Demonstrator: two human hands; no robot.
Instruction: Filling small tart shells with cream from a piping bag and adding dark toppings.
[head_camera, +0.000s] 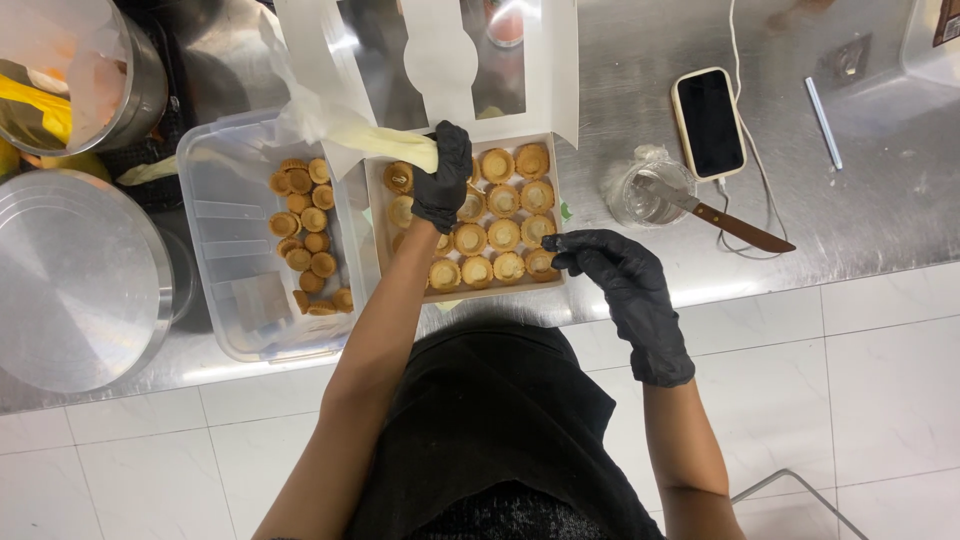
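Mid-filling, I judged: my left hand (443, 178) squeezed the cream piping bag (385, 145) over tartlet shells (503, 233) in the white box (560, 170) (several looked unfilled), right hand's (625, 275) fingertips steadied its corner; next needed careful nozzle aim.

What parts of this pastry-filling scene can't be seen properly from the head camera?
- Piping bag tip: hidden under the left hand.
- Tart shells below that hand: covered by hand and forearm.
- Right hand fingertips at the white box edge: too dark to tell their grip.
- Knife blade tip: blurred behind the glass cup.
- Metal pot: cut off by the left edge.
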